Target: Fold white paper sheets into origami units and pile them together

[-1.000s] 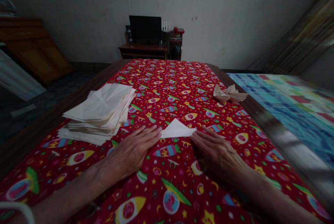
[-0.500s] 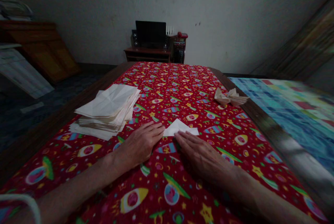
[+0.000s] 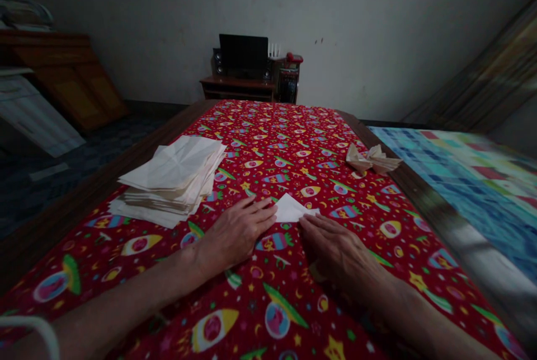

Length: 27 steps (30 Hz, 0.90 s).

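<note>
A small piece of folded white paper (image 3: pixel 288 209), peaked in the middle, lies flat on the red patterned tablecloth (image 3: pixel 272 270). My left hand (image 3: pixel 243 228) rests with outstretched fingers on the paper's left end, partly covering it. On its right end lie the fingertips of my right hand (image 3: pixel 335 239), also stretched out and flat. Beyond my left hand sits a stack of creased white paper sheets (image 3: pixel 176 167). Farther off to the right is a folded paper piece (image 3: pixel 372 159) with pointed, fanned parts, near the cloth's edge.
The table's dark wooden edge (image 3: pixel 444 237) runs along the right, with a blue patterned bedspread (image 3: pixel 423 169) beyond. At the far end stand a black monitor (image 3: pixel 244 53) and speakers on a low desk (image 3: pixel 239 84). A wooden cabinet (image 3: pixel 67 77) is at the left.
My right hand has slid to the right along the folded paper, uncovering more of its middle. My left hand has shifted slightly right and covers more of the left end.
</note>
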Available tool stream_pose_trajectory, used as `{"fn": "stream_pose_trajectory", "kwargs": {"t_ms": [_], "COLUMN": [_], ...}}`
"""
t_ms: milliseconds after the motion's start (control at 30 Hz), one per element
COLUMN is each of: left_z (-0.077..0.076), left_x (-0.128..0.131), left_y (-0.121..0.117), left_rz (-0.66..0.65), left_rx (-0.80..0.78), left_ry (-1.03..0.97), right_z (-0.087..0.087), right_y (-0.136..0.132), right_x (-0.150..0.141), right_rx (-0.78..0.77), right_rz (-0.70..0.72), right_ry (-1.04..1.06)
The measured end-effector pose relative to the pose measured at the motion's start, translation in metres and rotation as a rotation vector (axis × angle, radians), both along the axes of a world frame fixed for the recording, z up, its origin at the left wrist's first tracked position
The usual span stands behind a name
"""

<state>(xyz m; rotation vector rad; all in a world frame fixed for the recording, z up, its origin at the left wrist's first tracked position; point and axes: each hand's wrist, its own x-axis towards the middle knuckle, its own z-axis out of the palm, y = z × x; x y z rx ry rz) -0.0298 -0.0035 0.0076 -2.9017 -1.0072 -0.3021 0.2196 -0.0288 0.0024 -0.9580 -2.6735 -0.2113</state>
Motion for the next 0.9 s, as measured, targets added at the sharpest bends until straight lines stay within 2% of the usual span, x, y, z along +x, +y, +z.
{"fn": "stream_pose_trajectory", "kwargs": {"t_ms": [200,333,467,567,700,900], "left_z": [-0.003,-0.011,-0.018,-0.020,-0.021,-0.023], "left_x": [-0.019,-0.022,-0.019,-0.018,-0.019,-0.020], "left_y": [-0.001,0.004,0.009,0.010,0.009,0.010], "left_rz": [0.037,0.064,0.093,0.097,0.095,0.106], "left_rx": [0.067,0.129,0.070,0.042,0.030,0.004], "left_ry": [-0.076,-0.259,-0.404,-0.418,-0.421,-0.422], "right_z": [0.000,0.002,0.009,0.017,0.022,0.018], "right_y": [0.000,0.005,0.018,0.027,0.032,0.037], "right_x": [0.006,0.005,-0.006,-0.018,-0.027,-0.021], "right_rx": [0.005,-0.043,-0.071,-0.112,-0.163,-0.194], "right_rz": [-0.060,-0.024,0.052,0.087,0.065,0.079], "right_ry": [0.053,0.069,0.029,-0.004,-0.043,-0.008]}}
